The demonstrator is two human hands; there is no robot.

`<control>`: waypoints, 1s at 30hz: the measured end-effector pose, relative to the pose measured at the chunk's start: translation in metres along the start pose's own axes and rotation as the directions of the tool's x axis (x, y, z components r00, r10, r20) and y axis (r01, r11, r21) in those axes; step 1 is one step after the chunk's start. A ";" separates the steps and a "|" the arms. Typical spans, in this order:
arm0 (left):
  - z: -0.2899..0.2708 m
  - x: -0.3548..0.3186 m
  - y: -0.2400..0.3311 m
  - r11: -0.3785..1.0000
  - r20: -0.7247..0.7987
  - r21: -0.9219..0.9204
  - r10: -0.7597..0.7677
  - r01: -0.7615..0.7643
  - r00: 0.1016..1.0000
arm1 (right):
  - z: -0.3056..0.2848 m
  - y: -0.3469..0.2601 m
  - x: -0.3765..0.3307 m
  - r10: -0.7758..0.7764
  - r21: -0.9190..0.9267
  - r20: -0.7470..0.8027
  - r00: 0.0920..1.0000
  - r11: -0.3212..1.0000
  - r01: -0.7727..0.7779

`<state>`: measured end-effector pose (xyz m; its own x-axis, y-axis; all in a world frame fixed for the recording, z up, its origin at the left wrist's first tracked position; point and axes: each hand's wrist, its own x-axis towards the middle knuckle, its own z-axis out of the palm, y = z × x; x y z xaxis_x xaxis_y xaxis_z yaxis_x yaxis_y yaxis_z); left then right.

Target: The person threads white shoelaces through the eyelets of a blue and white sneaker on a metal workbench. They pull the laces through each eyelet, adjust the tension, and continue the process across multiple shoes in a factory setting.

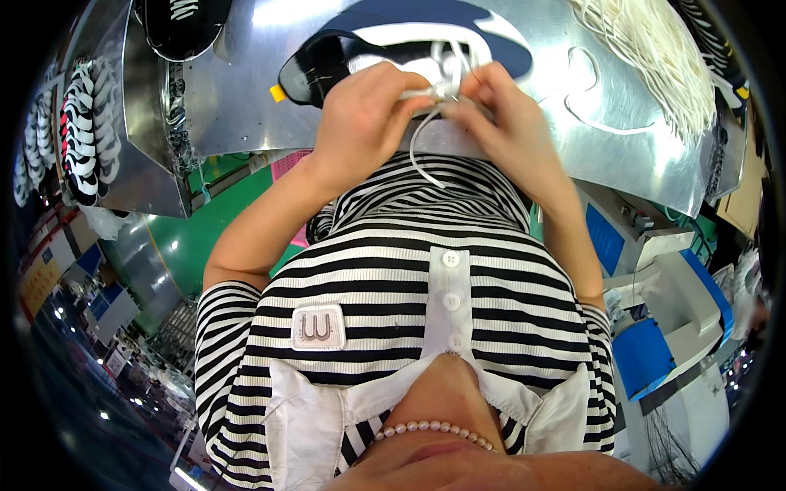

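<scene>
A shoe upper point(319, 65) in black, navy and white lies on the metal worktop just in front of me, with a small yellow tab point(277, 93) at its left end. A white shoelace point(416, 147) runs between my hands, and one end of it hangs in a curve below them. My left hand point(364, 114) is closed, its thumb and fingers pinching the lace over the near edge of the upper. Close by on the right, my right hand point(509, 123) is slightly blurred, its fingers bent and pinching the lace. The fingertips partly cover the lace holes.
A bundle of loose white laces point(655, 65) lies on the metal worktop point(237, 106) at the right, one lace point(614, 127) trailing toward me. A black shoe point(184, 24) stands at the far left. Striped shoe pieces point(79, 131) hang beyond, and a blue-and-white machine point(655, 327) is at right.
</scene>
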<state>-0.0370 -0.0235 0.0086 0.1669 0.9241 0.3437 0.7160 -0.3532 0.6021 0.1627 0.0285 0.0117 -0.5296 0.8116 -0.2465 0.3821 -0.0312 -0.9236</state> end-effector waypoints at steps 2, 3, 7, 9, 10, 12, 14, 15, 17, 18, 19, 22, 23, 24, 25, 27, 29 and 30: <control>0.008 -0.007 0.002 0.990 -0.023 0.002 0.144 -0.144 0.989 | -0.019 -0.001 -0.010 -0.032 -0.200 0.058 0.998 0.979 0.043; 0.011 -0.007 0.004 0.988 -0.031 -0.001 0.155 -0.155 0.987 | -0.021 -0.007 -0.011 -0.052 -0.282 0.040 0.998 0.957 0.061; 0.008 -0.002 -0.002 0.985 -0.094 0.049 0.172 -0.168 0.981 | -0.025 -0.019 -0.012 -0.188 -0.503 0.044 0.981 0.844 0.184; -0.001 -0.006 -0.016 0.987 -0.124 0.128 0.110 -0.094 0.986 | -0.030 -0.011 -0.018 -0.157 -0.567 0.067 0.985 0.806 0.168; -0.005 -0.006 -0.018 0.987 -0.146 0.154 0.063 -0.040 0.987 | -0.030 -0.009 -0.018 -0.164 -0.413 -0.001 0.986 0.899 0.149; -0.007 -0.006 -0.020 0.983 -0.124 0.124 0.149 -0.133 0.981 | -0.029 -0.008 -0.018 -0.130 -0.066 -0.135 0.982 0.990 0.122; -0.004 -0.005 -0.016 0.968 -0.102 0.093 0.241 -0.232 0.965 | -0.024 -0.029 0.002 -0.449 -0.101 -0.249 0.858 0.893 0.438; -0.002 -0.006 -0.016 0.948 -0.088 0.141 0.300 -0.286 0.950 | -0.015 -0.031 0.020 -0.521 -0.082 -0.154 0.840 0.854 0.515; -0.001 -0.008 -0.018 0.928 -0.095 0.182 0.345 -0.324 0.934 | -0.002 -0.032 0.043 -0.559 -0.270 0.070 0.826 0.787 0.555; -0.002 -0.010 -0.020 0.918 -0.099 0.210 0.363 -0.337 0.926 | 0.003 -0.029 0.048 -0.500 -0.467 0.191 0.845 0.711 0.526; -0.003 -0.012 -0.021 0.919 -0.101 0.216 0.357 -0.330 0.929 | 0.005 -0.027 0.048 -0.392 -0.599 0.200 0.898 0.676 0.428; -0.009 -0.016 -0.022 0.919 -0.056 0.155 0.374 -0.362 0.926 | -0.005 -0.029 0.043 -0.271 -0.351 0.245 0.931 0.870 0.346; -0.009 -0.017 -0.024 0.917 -0.058 0.155 0.380 -0.368 0.923 | -0.003 -0.029 0.044 -0.255 -0.299 0.251 0.934 0.897 0.325; -0.009 -0.016 -0.025 0.917 -0.064 0.147 0.383 -0.371 0.921 | -0.003 -0.029 0.046 -0.212 -0.266 0.256 0.943 0.922 0.280; -0.008 -0.015 -0.027 0.916 -0.068 0.138 0.388 -0.376 0.919 | -0.003 -0.029 0.048 -0.169 -0.233 0.261 0.950 0.944 0.232; -0.008 -0.013 -0.029 0.920 -0.063 0.109 0.385 -0.377 0.921 | -0.002 -0.028 0.050 -0.130 -0.210 0.269 0.954 0.959 0.190; -0.009 -0.011 -0.030 0.928 -0.042 0.069 0.370 -0.367 0.928 | -0.002 -0.027 0.047 -0.137 -0.230 0.275 0.952 0.952 0.203; -0.009 -0.011 -0.030 0.929 -0.032 0.059 0.366 -0.364 0.930 | 0.000 -0.026 0.045 -0.178 -0.242 0.263 0.948 0.939 0.243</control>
<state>-0.0665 -0.0243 -0.0068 0.3957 0.7252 0.5634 0.6445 -0.6564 0.3922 0.1292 0.0665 0.0243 -0.7693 0.6217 -0.1470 0.4133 0.3089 -0.8566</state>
